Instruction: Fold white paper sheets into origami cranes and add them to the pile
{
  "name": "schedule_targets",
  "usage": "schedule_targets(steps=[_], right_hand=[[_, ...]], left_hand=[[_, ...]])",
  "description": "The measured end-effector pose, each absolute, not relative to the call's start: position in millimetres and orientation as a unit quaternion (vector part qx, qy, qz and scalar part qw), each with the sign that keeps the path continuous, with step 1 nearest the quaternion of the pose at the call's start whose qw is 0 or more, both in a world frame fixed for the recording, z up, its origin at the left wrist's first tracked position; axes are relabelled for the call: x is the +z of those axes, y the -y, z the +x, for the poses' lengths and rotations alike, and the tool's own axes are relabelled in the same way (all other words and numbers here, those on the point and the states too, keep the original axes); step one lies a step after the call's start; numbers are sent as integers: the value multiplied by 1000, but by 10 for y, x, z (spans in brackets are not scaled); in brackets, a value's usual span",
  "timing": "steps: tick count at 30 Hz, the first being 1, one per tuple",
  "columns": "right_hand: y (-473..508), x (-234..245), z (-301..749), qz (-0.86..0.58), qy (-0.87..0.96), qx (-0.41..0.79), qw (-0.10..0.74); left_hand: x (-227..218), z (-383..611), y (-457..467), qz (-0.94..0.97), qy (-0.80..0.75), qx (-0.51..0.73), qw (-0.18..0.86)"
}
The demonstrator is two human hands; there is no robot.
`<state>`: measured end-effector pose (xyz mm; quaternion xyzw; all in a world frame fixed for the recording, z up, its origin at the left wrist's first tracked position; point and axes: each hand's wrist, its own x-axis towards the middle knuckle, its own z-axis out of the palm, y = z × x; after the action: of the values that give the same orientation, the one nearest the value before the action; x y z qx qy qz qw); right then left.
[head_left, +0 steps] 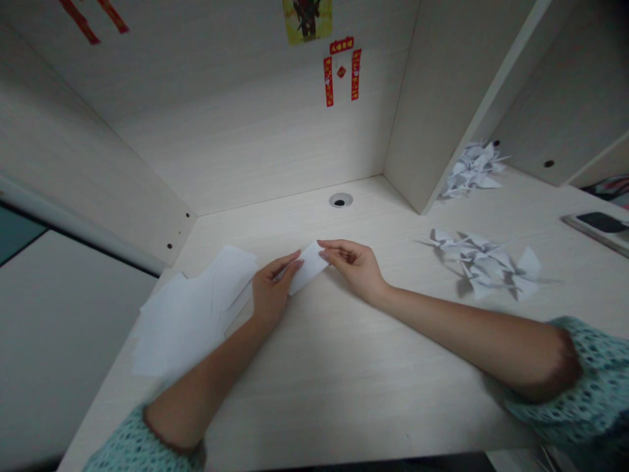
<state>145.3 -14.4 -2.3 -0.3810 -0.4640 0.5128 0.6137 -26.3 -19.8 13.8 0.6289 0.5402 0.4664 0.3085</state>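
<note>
Pale laminate desk hutch [236, 157], upright divider [432, 98] at right (red paper couplets [328, 82] on back panel), cable grommet [341, 200].

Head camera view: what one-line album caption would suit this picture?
Left hand and right hand hold a white paper strip at a desk, near loose sheets and paper cranes.

Left hand [271, 288] and right hand [356, 269] pinching opposite ends of a white paper strip [308, 267], over a pale wood desk [314, 393]. Loose white paper sheets [189, 314] just beside left hand. Folded paper cranes [484, 265] heaped right of right hand; second heap [472, 172] against a shelf partition [432, 98].
</note>
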Motion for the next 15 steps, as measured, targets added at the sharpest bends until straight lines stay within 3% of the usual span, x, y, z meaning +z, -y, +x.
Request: schedule_targets(steps=[5, 15], right_hand=[[128, -34, 1461, -386, 466, 503, 617], [113, -48, 1472, -388, 475, 507, 606]], left_hand=[[171, -256, 220, 592, -578, 442, 345], [122, -263, 181, 614, -551, 471, 313]])
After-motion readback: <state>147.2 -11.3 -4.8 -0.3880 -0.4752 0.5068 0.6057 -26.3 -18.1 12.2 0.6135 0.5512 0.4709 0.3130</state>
